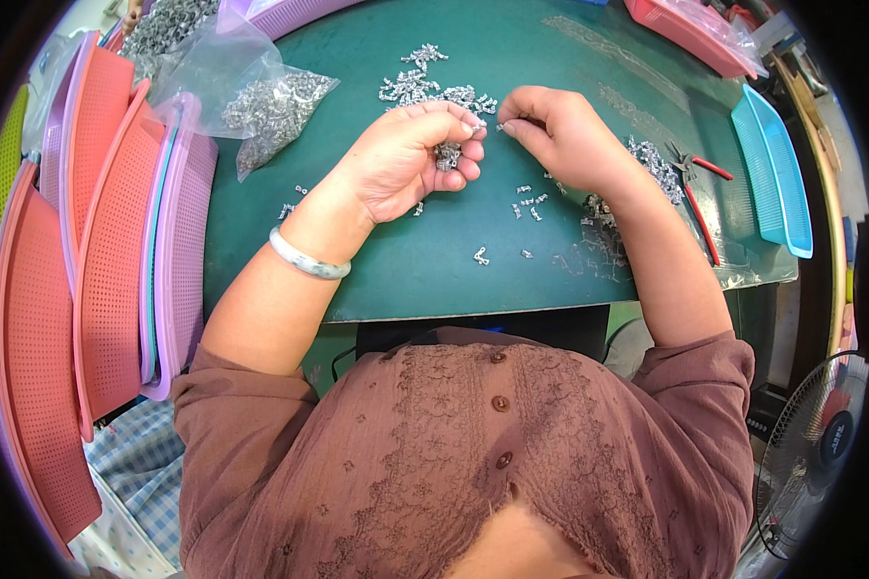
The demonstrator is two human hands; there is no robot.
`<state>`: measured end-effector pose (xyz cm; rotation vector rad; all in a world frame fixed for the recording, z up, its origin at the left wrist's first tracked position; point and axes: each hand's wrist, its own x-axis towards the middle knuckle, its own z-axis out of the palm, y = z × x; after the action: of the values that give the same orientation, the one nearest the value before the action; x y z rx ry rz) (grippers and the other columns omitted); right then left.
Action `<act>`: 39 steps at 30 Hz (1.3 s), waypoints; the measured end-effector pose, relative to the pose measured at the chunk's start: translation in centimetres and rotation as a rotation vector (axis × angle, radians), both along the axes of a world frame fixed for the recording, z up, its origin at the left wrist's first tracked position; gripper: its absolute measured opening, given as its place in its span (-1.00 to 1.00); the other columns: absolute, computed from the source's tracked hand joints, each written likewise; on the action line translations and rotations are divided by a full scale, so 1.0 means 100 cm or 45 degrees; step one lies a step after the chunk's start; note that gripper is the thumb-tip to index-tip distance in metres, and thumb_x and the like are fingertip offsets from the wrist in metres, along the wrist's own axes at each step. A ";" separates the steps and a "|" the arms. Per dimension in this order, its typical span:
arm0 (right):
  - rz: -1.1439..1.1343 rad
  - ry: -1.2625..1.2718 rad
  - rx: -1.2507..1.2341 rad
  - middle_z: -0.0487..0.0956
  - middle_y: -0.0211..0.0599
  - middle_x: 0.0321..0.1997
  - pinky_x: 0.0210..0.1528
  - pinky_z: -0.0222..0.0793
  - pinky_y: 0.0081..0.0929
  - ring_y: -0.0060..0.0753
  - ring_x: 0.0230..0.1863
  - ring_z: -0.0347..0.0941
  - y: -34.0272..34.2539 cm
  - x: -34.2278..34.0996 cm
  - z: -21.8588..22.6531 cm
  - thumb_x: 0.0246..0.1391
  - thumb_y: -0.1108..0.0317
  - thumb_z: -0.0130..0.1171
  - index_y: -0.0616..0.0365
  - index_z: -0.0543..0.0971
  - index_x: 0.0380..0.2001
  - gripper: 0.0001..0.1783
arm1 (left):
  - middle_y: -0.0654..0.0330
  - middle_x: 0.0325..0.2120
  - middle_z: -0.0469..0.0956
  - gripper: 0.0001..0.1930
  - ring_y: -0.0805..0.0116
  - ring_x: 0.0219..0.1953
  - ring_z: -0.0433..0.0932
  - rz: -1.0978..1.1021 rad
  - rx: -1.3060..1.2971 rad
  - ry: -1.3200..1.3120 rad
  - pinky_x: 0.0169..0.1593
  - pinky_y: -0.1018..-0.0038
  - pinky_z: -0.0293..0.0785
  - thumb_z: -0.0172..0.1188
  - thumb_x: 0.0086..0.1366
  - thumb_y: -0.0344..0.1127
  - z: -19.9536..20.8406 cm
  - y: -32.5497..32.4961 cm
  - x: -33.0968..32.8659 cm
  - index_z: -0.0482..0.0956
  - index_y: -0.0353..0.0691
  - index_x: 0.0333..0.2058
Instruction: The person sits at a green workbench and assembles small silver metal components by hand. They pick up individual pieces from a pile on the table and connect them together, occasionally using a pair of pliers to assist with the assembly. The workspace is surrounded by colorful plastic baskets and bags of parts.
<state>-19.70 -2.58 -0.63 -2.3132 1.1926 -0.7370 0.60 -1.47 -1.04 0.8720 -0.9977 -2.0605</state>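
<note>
Palm turned up, my left hand (410,159) curls around several small silvery metal parts (448,155), with one more pinched between thumb and forefinger. Close by on its right, my right hand (560,135) has thumb and forefinger pressed together at a tiny silvery piece (500,126), too small to make out fully. Just beyond the hands lies a loose pile of the same metal parts (410,87). A second pile (655,164) sits beside my right forearm, partly hidden by it. A few single parts (529,205) are scattered on the green table (406,275) between my arms.
Red-handled pliers (690,174) lie right of the second pile, near a blue plastic basket (772,174). A clear bag of metal parts (275,111) rests at the left. Stacked pink and purple baskets (116,232) line the left side. A fan (821,444) stands lower right.
</note>
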 end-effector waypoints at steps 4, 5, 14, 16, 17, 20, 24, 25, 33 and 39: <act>-0.022 -0.166 0.135 0.54 -0.14 -0.43 -0.32 0.37 -0.48 -0.30 -0.42 0.47 0.000 0.001 0.000 -0.09 0.45 0.07 0.26 0.51 -0.38 -0.84 | 0.17 -0.48 0.45 -0.87 0.42 -0.47 0.47 -0.043 -0.032 0.100 -0.44 0.61 0.44 -0.01 0.15 -0.42 -0.002 -0.003 0.003 0.42 -0.33 -0.34; -0.011 -0.206 0.160 0.54 -0.16 -0.44 -0.32 0.37 -0.50 -0.36 -0.42 0.47 0.000 0.002 0.001 -0.08 0.45 0.07 0.27 0.50 -0.38 -0.84 | 0.17 -0.48 0.45 -0.87 0.42 -0.46 0.47 -0.034 -0.037 0.098 -0.43 0.61 0.43 -0.01 0.15 -0.41 -0.002 -0.003 0.004 0.42 -0.33 -0.34; 0.110 -0.375 0.042 0.52 -0.26 -0.49 -0.36 0.34 -0.60 -0.53 -0.46 0.42 0.010 0.010 0.006 -0.07 0.48 0.07 0.27 0.49 -0.38 -0.86 | 0.27 -0.56 0.45 -0.85 0.51 -0.56 0.45 0.016 0.012 -0.103 -0.53 0.67 0.38 0.06 0.20 -0.32 0.001 0.004 -0.005 0.49 -0.28 -0.38; 0.140 -0.365 -0.015 0.52 -0.27 -0.48 -0.36 0.35 -0.60 -0.53 -0.45 0.42 0.010 0.011 0.007 -0.08 0.50 0.07 0.27 0.49 -0.38 -0.87 | 0.26 -0.56 0.45 -0.88 0.52 -0.55 0.44 0.030 0.014 -0.085 -0.54 0.68 0.37 0.07 0.19 -0.35 0.001 0.004 -0.004 0.49 -0.27 -0.38; 0.160 -0.366 -0.029 0.52 -0.28 -0.48 -0.36 0.35 -0.59 -0.52 -0.45 0.43 0.010 0.011 0.008 -0.08 0.50 0.07 0.27 0.49 -0.38 -0.87 | 0.27 -0.56 0.45 -0.88 0.52 -0.55 0.44 0.032 0.010 -0.085 -0.54 0.68 0.37 0.07 0.19 -0.35 0.001 0.004 -0.004 0.49 -0.27 -0.38; 0.171 -0.418 -0.018 0.52 -0.28 -0.45 -0.34 0.35 -0.59 -0.53 -0.42 0.43 0.008 0.010 0.007 -0.08 0.52 0.06 0.25 0.49 -0.38 -0.87 | 0.27 -0.56 0.45 -0.89 0.53 -0.56 0.44 0.039 0.002 -0.090 -0.54 0.70 0.36 0.08 0.18 -0.36 0.002 0.004 -0.004 0.49 -0.27 -0.38; 0.123 -0.356 0.036 0.51 -0.24 -0.40 -0.30 0.36 -0.52 -0.41 -0.36 0.45 0.003 0.005 0.000 -0.11 0.52 0.08 0.22 0.51 -0.37 -0.85 | 0.27 -0.55 0.46 -0.90 0.54 -0.56 0.44 0.043 -0.015 -0.106 -0.53 0.71 0.36 0.10 0.17 -0.36 0.003 0.004 -0.004 0.49 -0.26 -0.38; 0.145 -0.250 -0.055 0.50 -0.23 -0.40 -0.28 0.36 -0.48 -0.35 -0.34 0.44 0.002 0.004 -0.001 -0.12 0.51 0.09 0.21 0.51 -0.37 -0.84 | 0.27 -0.55 0.46 -0.90 0.54 -0.56 0.43 0.039 -0.024 -0.107 -0.53 0.71 0.36 0.11 0.17 -0.36 0.003 0.004 -0.005 0.49 -0.26 -0.38; 0.156 0.114 -0.198 0.44 -0.22 -0.43 -0.20 0.31 -0.33 -0.15 -0.26 0.38 0.003 0.005 -0.005 -0.18 0.44 0.13 0.13 0.57 -0.45 -0.87 | 0.27 -0.54 0.47 -0.92 0.57 -0.54 0.45 0.027 -0.038 -0.132 -0.52 0.72 0.38 0.14 0.14 -0.41 0.002 0.004 -0.005 0.48 -0.24 -0.37; 0.148 0.127 -0.205 0.45 -0.23 -0.43 -0.21 0.32 -0.32 -0.16 -0.27 0.38 0.004 0.008 -0.004 -0.19 0.43 0.15 0.15 0.56 -0.47 -0.88 | 0.24 -0.52 0.46 -0.92 0.51 -0.52 0.46 0.034 -0.028 -0.055 -0.49 0.69 0.40 0.09 0.13 -0.43 0.000 0.002 -0.003 0.46 -0.25 -0.36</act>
<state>-18.93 -2.20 -1.08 -2.5547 1.0642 -0.7063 0.31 -1.23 -1.04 0.9174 -1.0248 -2.0126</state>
